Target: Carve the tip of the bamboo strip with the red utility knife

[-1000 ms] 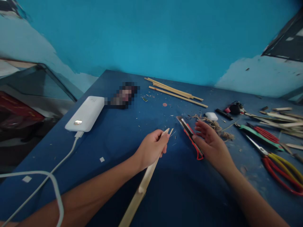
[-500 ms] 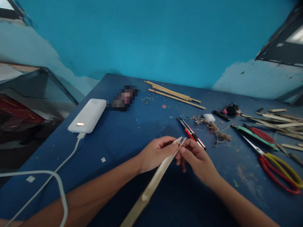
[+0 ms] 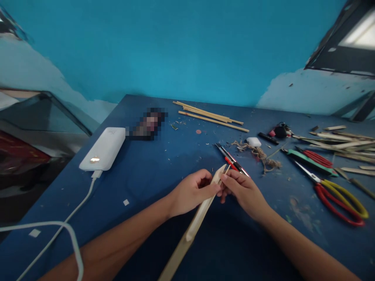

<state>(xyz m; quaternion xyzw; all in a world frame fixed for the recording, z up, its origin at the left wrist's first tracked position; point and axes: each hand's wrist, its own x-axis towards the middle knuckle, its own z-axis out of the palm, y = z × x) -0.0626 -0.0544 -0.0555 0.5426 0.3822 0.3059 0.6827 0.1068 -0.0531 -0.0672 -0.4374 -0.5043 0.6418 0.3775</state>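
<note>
A pale split bamboo strip (image 3: 202,212) slants up from the bottom edge to both hands, its far end split lengthwise. My left hand (image 3: 195,191) is closed on it below the tip, thumb lying across the strip. At the split end my right hand (image 3: 241,191) pinches a thin edge piece of the same bamboo between thumb and fingers. Some of the right fingers are hidden behind the strip. Just beyond the hands a red and black utility knife (image 3: 232,159) lies on the blue table (image 3: 146,171), its near end partly hidden by my right hand.
Thin bamboo sticks (image 3: 209,115) lie near the wall. On the right are scissors (image 3: 336,195), green-and-red handled pliers (image 3: 312,162), twine (image 3: 269,164), a white case (image 3: 253,141) and scrap strips (image 3: 348,144). A cabled white power bank (image 3: 104,148) and a blurred-out object (image 3: 149,125) lie left.
The view has shifted slightly, so the table items sit a little further left. Both hands keep their grip, and the bamboo strip stands a little steeper in the picture.
</note>
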